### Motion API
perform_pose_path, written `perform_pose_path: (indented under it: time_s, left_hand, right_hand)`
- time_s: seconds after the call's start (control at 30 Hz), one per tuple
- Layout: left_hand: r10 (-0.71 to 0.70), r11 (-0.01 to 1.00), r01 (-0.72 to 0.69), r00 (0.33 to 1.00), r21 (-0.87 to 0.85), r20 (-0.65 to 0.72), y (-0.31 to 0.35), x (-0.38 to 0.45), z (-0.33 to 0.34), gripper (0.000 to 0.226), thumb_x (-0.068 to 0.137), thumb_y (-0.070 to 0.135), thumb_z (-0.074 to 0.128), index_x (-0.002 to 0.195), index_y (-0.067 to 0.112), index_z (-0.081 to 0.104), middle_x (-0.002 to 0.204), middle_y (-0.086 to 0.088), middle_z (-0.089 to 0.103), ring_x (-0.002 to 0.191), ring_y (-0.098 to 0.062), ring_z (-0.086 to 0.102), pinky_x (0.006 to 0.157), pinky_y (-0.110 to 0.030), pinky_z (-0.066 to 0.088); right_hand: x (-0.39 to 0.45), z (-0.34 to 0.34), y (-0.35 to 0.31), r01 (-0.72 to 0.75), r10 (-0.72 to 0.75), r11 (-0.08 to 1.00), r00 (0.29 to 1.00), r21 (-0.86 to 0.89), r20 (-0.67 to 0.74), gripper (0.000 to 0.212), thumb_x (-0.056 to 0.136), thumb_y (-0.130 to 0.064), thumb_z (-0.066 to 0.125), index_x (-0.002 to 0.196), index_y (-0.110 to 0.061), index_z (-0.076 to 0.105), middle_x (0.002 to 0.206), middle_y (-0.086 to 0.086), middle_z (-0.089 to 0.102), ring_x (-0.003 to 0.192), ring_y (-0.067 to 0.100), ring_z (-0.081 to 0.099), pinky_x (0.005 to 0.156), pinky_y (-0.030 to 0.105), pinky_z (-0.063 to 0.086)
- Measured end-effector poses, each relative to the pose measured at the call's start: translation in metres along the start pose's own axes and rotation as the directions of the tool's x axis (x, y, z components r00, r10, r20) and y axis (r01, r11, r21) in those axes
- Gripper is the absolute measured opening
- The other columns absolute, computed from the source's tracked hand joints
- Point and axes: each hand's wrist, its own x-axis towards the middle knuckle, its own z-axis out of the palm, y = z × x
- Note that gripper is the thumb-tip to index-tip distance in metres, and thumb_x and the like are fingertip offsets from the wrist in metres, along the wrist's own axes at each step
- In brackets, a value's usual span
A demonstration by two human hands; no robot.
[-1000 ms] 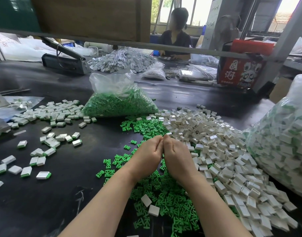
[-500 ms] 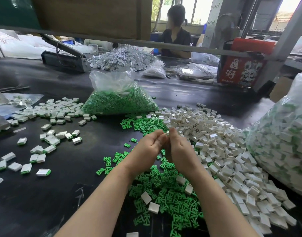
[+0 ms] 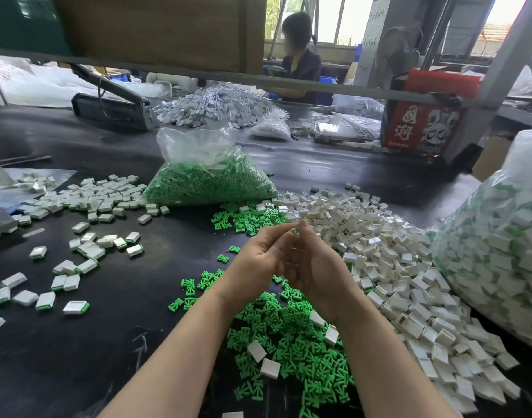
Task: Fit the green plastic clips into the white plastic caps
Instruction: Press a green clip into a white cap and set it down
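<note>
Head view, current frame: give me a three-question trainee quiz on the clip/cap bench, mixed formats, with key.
1. True or false: the clear bag of green clips lies on the far side of the loose green clips from the worker.
2. Multiple choice: the big heap of empty white caps lies on which side of the hands? A) the worker's left B) the worker's right C) behind the bag of clips
3. Fill in: the left hand and right hand meet at the fingertips above the ___ belt.

Key: 1 true; 2 B; 3 black. Finished caps with green edges lie scattered to the left. What the fingertips pinch is too small to tell.
</note>
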Motion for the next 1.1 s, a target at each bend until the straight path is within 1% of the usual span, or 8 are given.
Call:
perform_pose_path:
  time_s: [0.1, 0.17, 0.27, 0.43, 0.6, 0.7, 1.0, 1.1]
  left_hand:
    - [0.046, 0.998, -0.046, 0.999, 0.033, -0.014, 0.004, -0.001, 0.001, 0.020, 0.102, 0.016, 0.049, 0.115, 0.015, 0.063, 0.054, 0.016, 0.055, 0.048, 0.002, 0.044, 0.051, -0.012, 0.041]
    - [0.085, 0.995, -0.081, 0.995, 0.056, -0.060, 0.007, -0.001, 0.001, 0.014, 0.100, 0.013, 0.053, 0.104, 0.013, 0.066, 0.049, 0.014, 0.051, 0.048, -0.002, 0.043, 0.050, -0.016, 0.042]
    - [0.125, 0.988, -0.113, 0.985, 0.103, -0.117, 0.008, -0.001, -0.001, 0.010, 0.097, 0.009, 0.058, 0.094, 0.009, 0.067, 0.048, 0.013, 0.052, 0.047, -0.002, 0.046, 0.049, -0.016, 0.042]
    - [0.145, 0.987, -0.130, 0.975, 0.097, -0.170, 0.012, -0.005, 0.002, 0.006, 0.084, 0.014, 0.060, 0.083, 0.012, 0.065, 0.047, 0.011, 0.058, 0.042, 0.000, 0.052, 0.045, -0.014, 0.042]
    - [0.145, 0.984, -0.124, 0.974, 0.126, -0.176, 0.012, -0.006, 0.002, 0.013, 0.077, 0.017, 0.057, 0.083, 0.008, 0.066, 0.048, 0.007, 0.056, 0.043, -0.006, 0.051, 0.047, -0.020, 0.045]
    - [0.130, 0.989, -0.115, 0.976, 0.094, -0.172, 0.012, -0.006, 0.003, 0.015, 0.075, 0.012, 0.055, 0.083, 0.005, 0.066, 0.046, 0.007, 0.053, 0.040, -0.007, 0.048, 0.047, -0.019, 0.043]
    - [0.061, 0.998, -0.061, 0.975, 0.003, -0.213, 0.008, -0.002, 0.009, 0.022, 0.070, 0.013, 0.055, 0.083, 0.007, 0.072, 0.047, 0.002, 0.051, 0.041, -0.012, 0.045, 0.047, -0.025, 0.046]
    - [0.054, 0.998, -0.057, 0.973, -0.007, -0.225, 0.006, 0.001, 0.010, 0.025, 0.070, 0.013, 0.055, 0.085, 0.001, 0.071, 0.049, 0.008, 0.059, 0.041, -0.011, 0.044, 0.048, -0.026, 0.046]
  right_hand:
    - [-0.001, 0.000, 0.001, 0.016, -0.015, 0.997, 1.000, 0.079, -0.003, 0.050, 0.091, -0.052, 0.043, 0.102, -0.006, 0.059, 0.074, 0.010, 0.058, 0.060, 0.016, 0.040, 0.056, 0.029, 0.026]
    - [-0.002, 0.000, -0.001, 0.020, -0.023, 0.989, 1.000, 0.146, 0.018, 0.043, 0.089, -0.049, 0.047, 0.096, -0.011, 0.067, 0.085, 0.015, 0.058, 0.061, 0.016, 0.042, 0.059, 0.030, 0.026]
    - [-0.004, 0.000, -0.004, 0.005, -0.021, 0.977, 0.997, 0.212, 0.074, 0.037, 0.092, -0.043, 0.048, 0.086, -0.019, 0.076, 0.093, 0.018, 0.055, 0.063, 0.015, 0.043, 0.059, 0.028, 0.028]
    - [-0.006, 0.001, -0.006, -0.066, 0.035, 0.968, 0.991, 0.244, 0.132, 0.037, 0.090, -0.042, 0.052, 0.094, -0.016, 0.078, 0.114, 0.022, 0.040, 0.065, 0.013, 0.041, 0.063, 0.027, 0.029]
    - [-0.006, -0.002, -0.004, -0.098, 0.062, 0.963, 0.987, 0.251, 0.150, 0.035, 0.086, -0.036, 0.058, 0.105, -0.011, 0.073, 0.101, 0.018, 0.045, 0.063, 0.011, 0.044, 0.058, 0.022, 0.035]
    - [-0.005, -0.003, -0.003, -0.115, 0.070, 0.954, 0.984, 0.278, 0.164, 0.038, 0.085, -0.032, 0.059, 0.110, -0.004, 0.067, 0.090, 0.014, 0.048, 0.057, 0.009, 0.047, 0.050, 0.018, 0.045]
    - [-0.004, -0.005, -0.002, -0.090, 0.057, 0.957, 0.990, 0.274, 0.128, 0.039, 0.086, -0.030, 0.060, 0.116, -0.006, 0.058, 0.091, 0.014, 0.049, 0.062, 0.011, 0.045, 0.056, 0.019, 0.037]
    - [-0.003, -0.005, -0.002, -0.071, 0.042, 0.956, 0.993, 0.286, 0.107, 0.029, 0.085, -0.029, 0.062, 0.106, -0.009, 0.063, 0.089, 0.012, 0.051, 0.064, 0.013, 0.045, 0.060, 0.020, 0.036]
